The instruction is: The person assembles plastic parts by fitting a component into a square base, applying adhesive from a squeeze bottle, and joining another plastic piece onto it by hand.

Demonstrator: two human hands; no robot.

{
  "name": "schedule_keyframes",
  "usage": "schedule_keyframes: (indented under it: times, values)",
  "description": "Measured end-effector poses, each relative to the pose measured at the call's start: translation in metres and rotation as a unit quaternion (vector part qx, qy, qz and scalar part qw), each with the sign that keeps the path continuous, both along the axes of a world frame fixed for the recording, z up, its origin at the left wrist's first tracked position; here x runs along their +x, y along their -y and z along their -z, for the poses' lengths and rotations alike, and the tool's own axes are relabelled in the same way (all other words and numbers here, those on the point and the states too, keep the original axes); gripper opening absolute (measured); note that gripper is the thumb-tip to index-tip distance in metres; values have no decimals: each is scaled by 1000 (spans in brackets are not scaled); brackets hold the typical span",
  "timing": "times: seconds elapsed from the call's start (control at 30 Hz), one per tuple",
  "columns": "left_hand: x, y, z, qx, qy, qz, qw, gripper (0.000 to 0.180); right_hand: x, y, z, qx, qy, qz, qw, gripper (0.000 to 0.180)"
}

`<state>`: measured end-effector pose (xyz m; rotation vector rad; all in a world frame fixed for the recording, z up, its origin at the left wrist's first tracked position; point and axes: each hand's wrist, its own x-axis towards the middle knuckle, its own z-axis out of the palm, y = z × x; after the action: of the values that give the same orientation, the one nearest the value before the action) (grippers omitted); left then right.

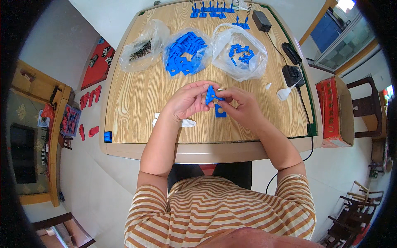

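My left hand (pixel 188 100) pinches a small blue plastic piece (pixel 210 95) over the near middle of the table. From the right, my right hand (pixel 244 106) closes its fingertips on the narrow blue end of it. A thin metallic bit (pixel 221 89) shows by the right fingers; its kind is too small to tell. Whether the blue piece is one part or two joined, I cannot tell. Just below the hands, a flat blue plate with a round hole (pixel 221 111) lies on the wood. White crumpled tissue (pixel 189 123) rests beside my left wrist.
Across the table (pixel 136 107) stand clear bags: one with dark springs (pixel 141 49), one with blue plates (pixel 185 51), one with small blue parts (pixel 244 54). Blue pieces with upright springs (pixel 211 9) line the far edge. Black adapters (pixel 292 75) and cables run along the right.
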<state>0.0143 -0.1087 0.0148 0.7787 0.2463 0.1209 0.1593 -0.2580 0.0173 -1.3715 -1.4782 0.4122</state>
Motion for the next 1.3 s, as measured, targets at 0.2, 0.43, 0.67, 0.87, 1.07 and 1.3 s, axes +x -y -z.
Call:
schedule_keyframes:
  times: [0.2, 0.43, 0.67, 0.87, 1.07, 1.3]
  values:
    - [0, 1, 2, 3, 3, 7, 1000, 31, 1, -1, 3, 20, 36, 15, 999, 21]
    - [1, 3, 2, 26, -1, -5, 1000, 30, 0, -1, 3, 36, 52, 17, 998, 23]
    - [1, 5, 0, 45, -20, -24, 998, 27, 3, -5, 8, 88, 73, 14, 993, 20]
    - [0, 6, -4, 52, -29, -33, 998, 27, 5, -3, 8, 57, 65, -1, 996, 21]
    - [0, 17, -15, 122, -92, -88, 984, 26, 8, -9, 13, 52, 51, 17, 997, 20]
    - [-5, 8, -12, 289, -154, -168, 930, 20, 16, -5, 1, -41, 6, 66, 997, 17]
